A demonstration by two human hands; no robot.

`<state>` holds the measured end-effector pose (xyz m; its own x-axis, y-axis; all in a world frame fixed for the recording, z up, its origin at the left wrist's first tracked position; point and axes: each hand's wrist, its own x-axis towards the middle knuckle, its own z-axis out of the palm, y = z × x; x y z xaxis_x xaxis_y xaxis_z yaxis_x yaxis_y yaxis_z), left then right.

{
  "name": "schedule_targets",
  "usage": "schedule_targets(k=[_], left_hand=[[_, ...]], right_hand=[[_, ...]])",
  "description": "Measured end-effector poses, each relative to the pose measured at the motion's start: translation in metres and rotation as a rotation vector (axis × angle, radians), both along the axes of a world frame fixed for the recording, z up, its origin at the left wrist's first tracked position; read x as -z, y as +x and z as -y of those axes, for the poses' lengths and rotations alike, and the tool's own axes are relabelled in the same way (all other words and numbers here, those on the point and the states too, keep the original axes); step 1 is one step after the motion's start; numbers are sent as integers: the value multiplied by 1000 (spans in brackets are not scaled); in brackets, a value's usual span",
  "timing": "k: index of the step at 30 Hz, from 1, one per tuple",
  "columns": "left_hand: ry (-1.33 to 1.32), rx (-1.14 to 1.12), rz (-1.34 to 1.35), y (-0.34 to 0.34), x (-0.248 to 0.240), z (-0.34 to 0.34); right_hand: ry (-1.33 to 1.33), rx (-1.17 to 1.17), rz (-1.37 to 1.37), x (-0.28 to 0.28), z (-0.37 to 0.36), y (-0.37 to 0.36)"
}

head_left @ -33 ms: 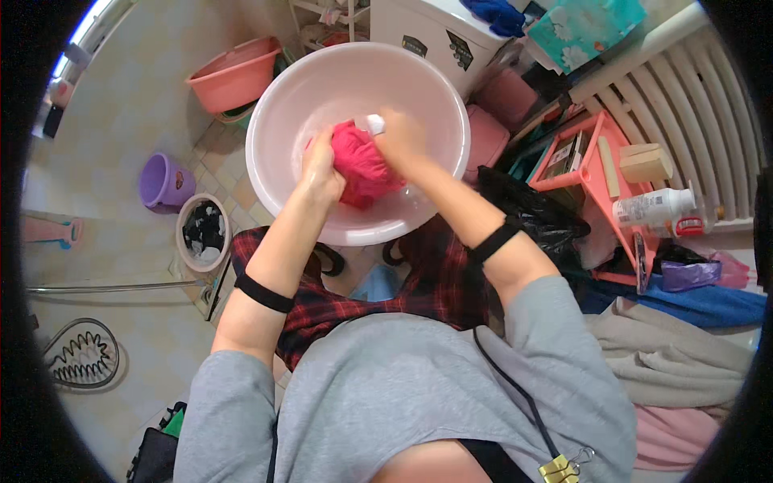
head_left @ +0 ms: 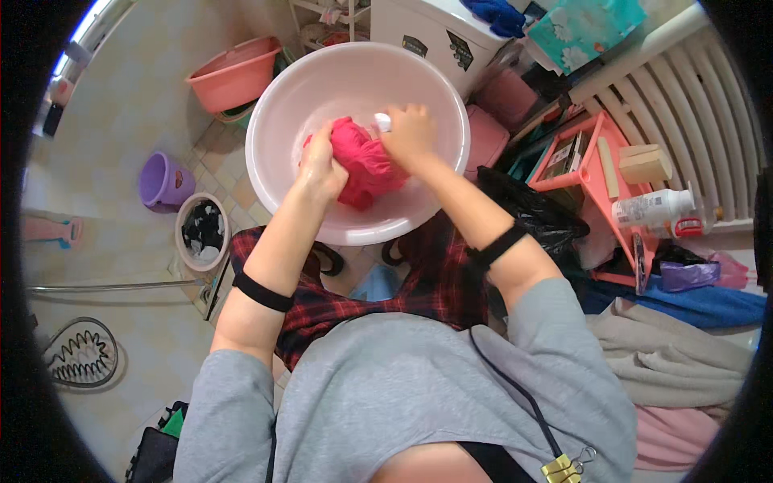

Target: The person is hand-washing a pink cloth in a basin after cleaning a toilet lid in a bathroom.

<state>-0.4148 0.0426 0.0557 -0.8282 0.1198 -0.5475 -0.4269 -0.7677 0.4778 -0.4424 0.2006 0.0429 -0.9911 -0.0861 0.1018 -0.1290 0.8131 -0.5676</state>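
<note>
A bright pink-red cloth (head_left: 366,169) is bunched up inside a large pale pink basin (head_left: 358,60). My left hand (head_left: 323,167) closes on the cloth's left side, thumb toward me and fingers partly hidden. At the cloth's upper right, my right hand (head_left: 409,135) is curled round a small white object (head_left: 382,122). Only one end of that object shows past the fingers, so its kind is unclear. The basin stands in front of my knees, which are in dark red plaid trousers (head_left: 435,278).
Left of the basin are a salmon tub (head_left: 229,80), a purple bucket (head_left: 165,181) and a small bin (head_left: 181,229) with dark cloth. A white appliance (head_left: 419,24) stands behind. On the right are a black plastic bag (head_left: 531,213), a pink rack (head_left: 600,157) and a radiator (head_left: 692,97).
My right hand has shifted slightly to the right along with the white object and looks sharper. The left hand stays nearly in place on the cloth.
</note>
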Motion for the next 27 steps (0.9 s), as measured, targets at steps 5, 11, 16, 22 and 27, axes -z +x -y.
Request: schedule_targets(k=[5,11,16,22,27], left_hand=[[223,121,-102,-5,-47,10],[440,441,-227,-10,-27,22],[276,232,-129,4,-5,34],[134,282,-79,13,-23,21],[-55,336,13,17,-4,40]], right_hand=[[-681,-414,194,-27,-9,6],[-586,-194,144,-6,-45,-33],[-331,-390,157,-28,-3,-4],[-322,-406,356,-18,-27,-15],[-507,-277,74,-41,-33,-36]])
